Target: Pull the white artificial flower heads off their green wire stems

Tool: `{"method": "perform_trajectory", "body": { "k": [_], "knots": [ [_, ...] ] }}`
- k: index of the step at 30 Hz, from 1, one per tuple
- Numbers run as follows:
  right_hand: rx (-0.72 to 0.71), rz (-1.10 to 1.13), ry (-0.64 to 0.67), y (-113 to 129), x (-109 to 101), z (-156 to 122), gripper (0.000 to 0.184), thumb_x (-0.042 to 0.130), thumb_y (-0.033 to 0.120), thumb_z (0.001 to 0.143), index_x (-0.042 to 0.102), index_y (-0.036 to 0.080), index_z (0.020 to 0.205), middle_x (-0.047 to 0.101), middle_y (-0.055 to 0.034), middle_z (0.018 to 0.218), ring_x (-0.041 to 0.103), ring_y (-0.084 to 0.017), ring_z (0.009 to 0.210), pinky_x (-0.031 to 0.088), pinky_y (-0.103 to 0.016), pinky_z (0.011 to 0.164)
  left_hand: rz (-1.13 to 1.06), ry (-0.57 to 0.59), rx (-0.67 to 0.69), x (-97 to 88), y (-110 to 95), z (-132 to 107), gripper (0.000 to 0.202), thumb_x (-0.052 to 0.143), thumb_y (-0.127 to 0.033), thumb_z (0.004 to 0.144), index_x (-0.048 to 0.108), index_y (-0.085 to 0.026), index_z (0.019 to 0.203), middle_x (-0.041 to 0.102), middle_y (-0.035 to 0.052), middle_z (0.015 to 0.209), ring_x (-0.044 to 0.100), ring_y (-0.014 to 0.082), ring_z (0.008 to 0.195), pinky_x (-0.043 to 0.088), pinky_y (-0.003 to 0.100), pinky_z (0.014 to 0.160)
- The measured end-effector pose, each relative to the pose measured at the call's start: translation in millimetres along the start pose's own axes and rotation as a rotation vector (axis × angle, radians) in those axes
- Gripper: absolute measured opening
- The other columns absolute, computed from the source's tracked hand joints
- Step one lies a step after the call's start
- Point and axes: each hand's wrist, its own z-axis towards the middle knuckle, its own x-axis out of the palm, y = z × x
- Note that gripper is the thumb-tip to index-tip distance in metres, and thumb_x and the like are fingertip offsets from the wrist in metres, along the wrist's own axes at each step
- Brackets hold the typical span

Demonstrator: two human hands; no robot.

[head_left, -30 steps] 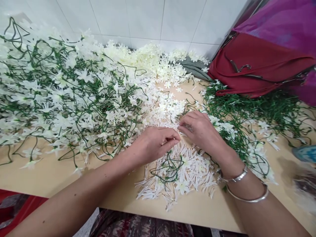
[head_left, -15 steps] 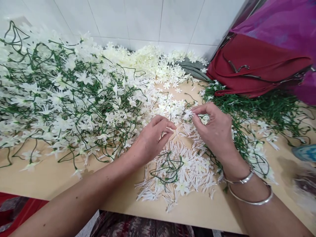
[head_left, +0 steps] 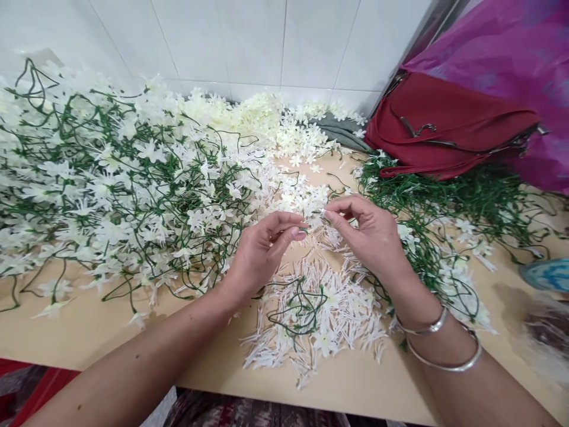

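Since the earlier frame, my right hand [head_left: 373,234] has come closer to my left hand [head_left: 262,249]. They stand apart: the right pinches a white stamen piece [head_left: 323,212], just right of and beyond the green stem [head_left: 303,229] pinched in my left; its long axis is unclear.

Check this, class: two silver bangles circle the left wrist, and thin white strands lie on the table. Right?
Not quite: the head view shows both silver bangles on the right wrist. The white strands do lie on the table.
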Motion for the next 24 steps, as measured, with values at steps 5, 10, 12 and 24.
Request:
{"method": "perform_trajectory", "body": {
  "k": [5,10,12,24],
  "knots": [
    [0.116,0.257,-0.077,-7.0,5.3,2.3,0.009,0.073,0.027,0.084,0.066,0.022,0.08,0.074,-0.0068,0.105,0.069,-0.022,0.103,0.052,-0.039,0.091,0.212,0.169,0.187,2.8,-8.0,-1.7,0.016,0.065,-0.027,0.098,0.072,-0.023,0.112,0.077,0.0072,0.121,0.073,0.0207,0.113,0.057,0.041,0.104],
    [0.162,0.27,-0.106,-12.6,5.5,2.1,0.014,0.076,0.03,0.081,0.065,0.021,0.079,0.071,-0.0024,0.083,0.066,-0.018,0.079,0.052,-0.035,0.08,0.463,-0.016,0.353,0.2,-7.4,27.6,0.021,0.055,-0.014,0.099,0.069,-0.02,0.114,0.073,0.0124,0.122,0.07,0.0221,0.112,0.058,0.042,0.098],
    [0.164,0.243,-0.103,-10.8,4.7,1.1,0.013,0.075,0.03,0.082,0.067,0.021,0.082,0.07,-0.0016,0.08,0.064,-0.018,0.075,0.051,-0.034,0.076,0.643,-0.001,0.375,-1.6,-3.2,47.0,0.028,0.051,-0.006,0.097,0.069,-0.016,0.116,0.071,0.0145,0.124,0.069,0.0243,0.113,0.056,0.044,0.098],
    [0.114,0.187,-0.1,3.7,-2.6,3.9,0.013,0.072,0.034,0.084,0.074,0.023,0.079,0.072,-0.004,0.078,0.064,-0.022,0.074,0.053,-0.038,0.076,0.909,0.045,0.312,4.1,5.8,82.0,0.018,0.054,-0.006,0.093,0.064,-0.018,0.085,0.07,0.0078,0.094,0.065,0.0231,0.091,0.052,0.037,0.086]
  ]
}}
